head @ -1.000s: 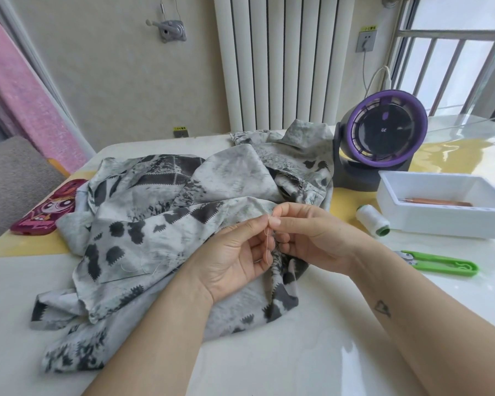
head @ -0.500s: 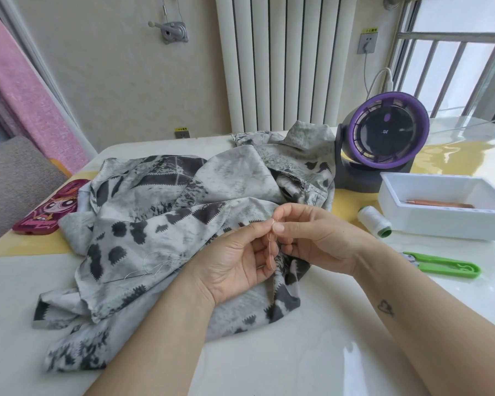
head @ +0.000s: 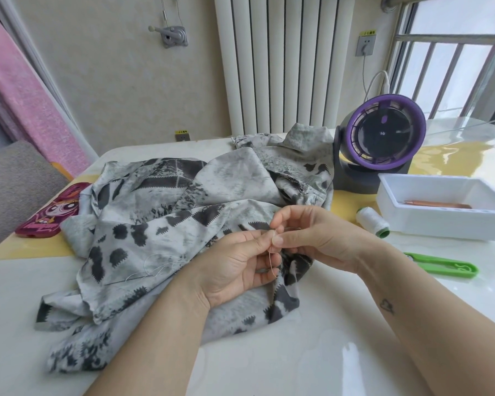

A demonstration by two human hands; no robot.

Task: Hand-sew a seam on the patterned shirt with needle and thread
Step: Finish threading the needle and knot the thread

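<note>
The grey patterned shirt [head: 166, 224] lies crumpled across the white table [head: 297, 352]. Both hands meet over its right part. My left hand [head: 235, 264] pinches a thin thread [head: 270, 252] between thumb and fingers; the thread curves down past its fingertips. My right hand [head: 312, 235] pinches the same spot from the right, thumb against forefinger, and a thin needle seems to lie between its fingers, too small to be sure. A loose length of pale thread [head: 155, 267] trails over the shirt to the left of my left hand.
A white thread spool [head: 372, 222] with a green base lies right of my hands. Green snips [head: 443, 265] rest nearer. A white tray [head: 440, 224] and a purple fan [head: 383, 132] stand behind. A pink phone case [head: 52, 212] lies at the left.
The hands stay pinched together at the same spot. The loose thread on the shirt has gathered into a looser tangle left of my left hand.
</note>
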